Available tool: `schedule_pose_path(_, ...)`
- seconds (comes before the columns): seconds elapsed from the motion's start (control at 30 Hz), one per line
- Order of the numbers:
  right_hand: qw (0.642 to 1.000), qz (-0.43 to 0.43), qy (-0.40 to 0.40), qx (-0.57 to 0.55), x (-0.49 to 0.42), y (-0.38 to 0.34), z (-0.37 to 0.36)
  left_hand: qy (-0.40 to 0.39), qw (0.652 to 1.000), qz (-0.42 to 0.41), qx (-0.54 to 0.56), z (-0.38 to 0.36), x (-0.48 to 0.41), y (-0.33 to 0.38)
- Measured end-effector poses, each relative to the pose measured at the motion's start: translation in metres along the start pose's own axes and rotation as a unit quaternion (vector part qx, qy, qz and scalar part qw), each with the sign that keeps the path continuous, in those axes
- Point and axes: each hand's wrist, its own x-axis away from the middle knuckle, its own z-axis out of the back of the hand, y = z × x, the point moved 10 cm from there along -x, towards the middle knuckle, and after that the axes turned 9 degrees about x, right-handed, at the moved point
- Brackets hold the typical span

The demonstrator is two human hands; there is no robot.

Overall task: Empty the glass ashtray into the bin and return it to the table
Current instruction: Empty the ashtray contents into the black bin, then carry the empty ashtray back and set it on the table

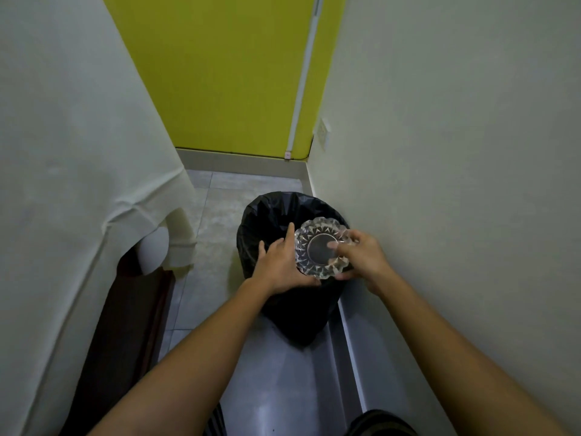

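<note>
We are holding the cut-glass ashtray (321, 248) with both hands directly above the open mouth of the bin (279, 221), which is lined with a black plastic bag. Our left hand (280, 266) is cupping the ashtray's left rim, with the index finger stretching up along its edge and the thumb pressing at the lower rim. Our right hand (361, 256) is closing on the right rim, with fingers curling over the top edge and showing through the clear glass. The ashtray is tilting so that its round flat base is facing us; we cannot tell whether anything is remaining inside it. The bin is standing on the tiled floor (217, 221) close against the pale wall (456, 152) on our right. To our left, a white cloth (78, 152) is draping over furniture with a dark wooden side. A yellow-green wall (226, 73) is closing off the narrow space ahead, and a wall socket (323, 131) is sitting on the pale wall near that corner.
</note>
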Motion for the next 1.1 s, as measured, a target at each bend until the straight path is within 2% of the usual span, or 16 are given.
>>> schedule_pose_path(0.13, 0.998, 0.003, -0.061, -0.01, 0.001, 0.001, -0.012, 0.023, 0.999, -0.025, 0.02, 0.005, 0.005, -0.001)
schedule_pose_path(0.23, 0.988, 0.018, -0.15, 0.003, 0.0, 0.0, -0.024, 0.051, 0.997, -0.037, 0.036, 0.014, 0.006, -0.005)
schedule_pose_path(0.37, 0.954, 0.136, -0.211, 0.165, 0.004, -0.023, -0.035, 0.055, 0.998, -0.016, 0.026, 0.031, 0.005, 0.0)
schedule_pose_path(0.53, 0.933, 0.191, -0.208, 0.224, 0.036, -0.093, -0.02, 0.057, 0.998, 0.019, -0.009, 0.081, 0.022, 0.048)
schedule_pose_path(0.67, 0.93, 0.187, -0.172, 0.265, 0.062, -0.163, 0.013, 0.062, 0.996, 0.028, -0.053, 0.139, 0.035, 0.107)
schedule_pose_path(1.03, 0.91, 0.222, -0.15, 0.317, 0.183, -0.391, 0.09, 0.101, 0.989, 0.034, -0.105, 0.338, 0.116, 0.276)
schedule_pose_path(1.1, 0.888, 0.258, -0.133, 0.356, 0.216, -0.441, 0.095, 0.106, 0.988, 0.032, -0.111, 0.382, 0.144, 0.304)
